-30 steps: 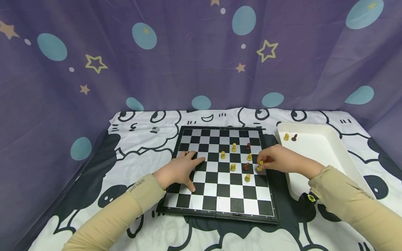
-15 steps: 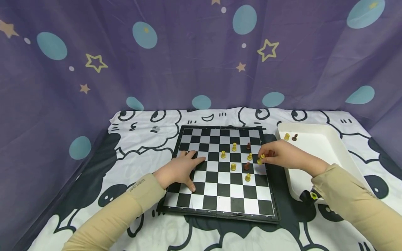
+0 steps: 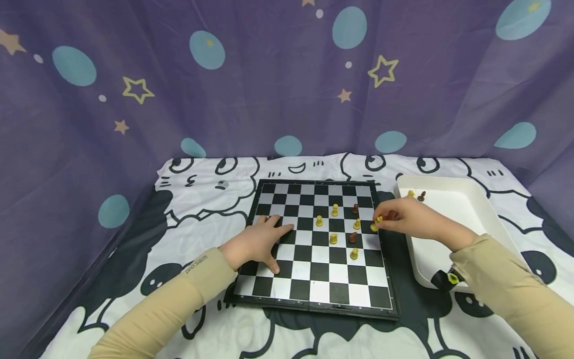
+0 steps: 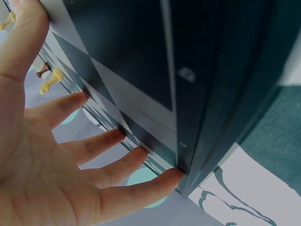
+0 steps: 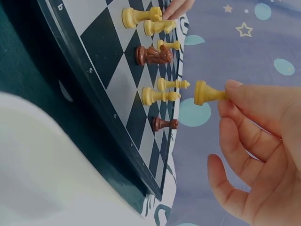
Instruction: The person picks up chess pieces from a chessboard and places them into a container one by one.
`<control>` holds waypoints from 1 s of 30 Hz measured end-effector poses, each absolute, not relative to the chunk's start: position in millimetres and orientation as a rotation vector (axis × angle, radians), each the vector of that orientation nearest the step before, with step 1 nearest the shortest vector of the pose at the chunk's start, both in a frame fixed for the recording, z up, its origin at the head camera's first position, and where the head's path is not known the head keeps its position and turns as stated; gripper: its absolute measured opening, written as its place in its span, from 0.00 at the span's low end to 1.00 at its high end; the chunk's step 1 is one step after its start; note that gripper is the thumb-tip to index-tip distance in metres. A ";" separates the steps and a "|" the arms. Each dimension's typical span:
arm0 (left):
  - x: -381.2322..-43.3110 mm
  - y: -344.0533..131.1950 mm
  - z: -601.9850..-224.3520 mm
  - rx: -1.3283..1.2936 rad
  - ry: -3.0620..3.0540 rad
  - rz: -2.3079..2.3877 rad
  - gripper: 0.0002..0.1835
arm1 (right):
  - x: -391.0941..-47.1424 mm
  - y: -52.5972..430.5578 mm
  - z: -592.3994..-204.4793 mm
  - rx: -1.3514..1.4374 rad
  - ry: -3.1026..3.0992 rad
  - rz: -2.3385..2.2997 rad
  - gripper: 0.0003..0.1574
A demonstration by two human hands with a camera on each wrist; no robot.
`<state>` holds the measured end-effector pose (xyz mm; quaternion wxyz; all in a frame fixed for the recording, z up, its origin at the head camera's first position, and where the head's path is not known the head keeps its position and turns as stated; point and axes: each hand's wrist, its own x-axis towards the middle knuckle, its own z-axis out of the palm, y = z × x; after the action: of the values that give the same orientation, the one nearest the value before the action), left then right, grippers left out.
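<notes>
My left hand (image 3: 257,242) rests with spread fingers on the left side of the black-and-white chessboard (image 3: 319,271); in the left wrist view the fingertips touch the squares and border. Between thumb and index finger, my right hand (image 3: 405,219) pinches a yellow chess piece (image 5: 205,93), its top hidden by the fingers. That piece is lifted, base outward, over the board's right edge in the head view. Several other yellow pieces (image 3: 333,239) stand on the right half of the board, along with a brown knight (image 5: 154,55) and a brown rook (image 5: 164,124).
A white tray (image 3: 462,199) sits right of the board, beneath the right forearm. In its far left corner are a yellow piece (image 3: 411,193), partly covered by the hand, and a brown piece (image 3: 421,196). A patterned cloth (image 3: 206,199) lies underneath; a purple curtain (image 3: 269,89) hangs behind.
My right hand has lifted the yellow piece off its square at the board's right edge and moved it up and right, toward the tray. The left hand has stayed in place.
</notes>
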<state>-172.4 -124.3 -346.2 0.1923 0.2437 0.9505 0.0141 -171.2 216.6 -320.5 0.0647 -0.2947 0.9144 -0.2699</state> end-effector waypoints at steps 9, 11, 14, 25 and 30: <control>-173.5 -123.8 -344.9 0.689 2.667 0.020 0.59 | -170.4 226.8 -310.1 -0.845 2.867 -0.794 0.06; -173.3 -124.1 -345.1 0.688 2.667 0.023 0.59 | -170.5 229.6 -307.6 -0.829 2.884 -0.789 0.07; -172.9 -124.4 -344.7 0.692 2.668 0.027 0.58 | -170.6 234.7 -305.2 -0.806 2.906 -0.789 0.08; -172.1 -124.2 -344.6 0.695 2.665 0.021 0.59 | -173.5 260.1 -301.2 -0.776 3.032 -0.752 0.06; -172.3 -124.3 -345.7 0.687 2.670 0.023 0.59 | -177.3 271.9 -299.7 -0.728 3.075 -0.719 0.06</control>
<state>-172.3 -124.3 -345.7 0.1911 0.2447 0.9505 0.0080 -177.3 271.9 -299.7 -0.0496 -0.2243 0.9477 -0.2215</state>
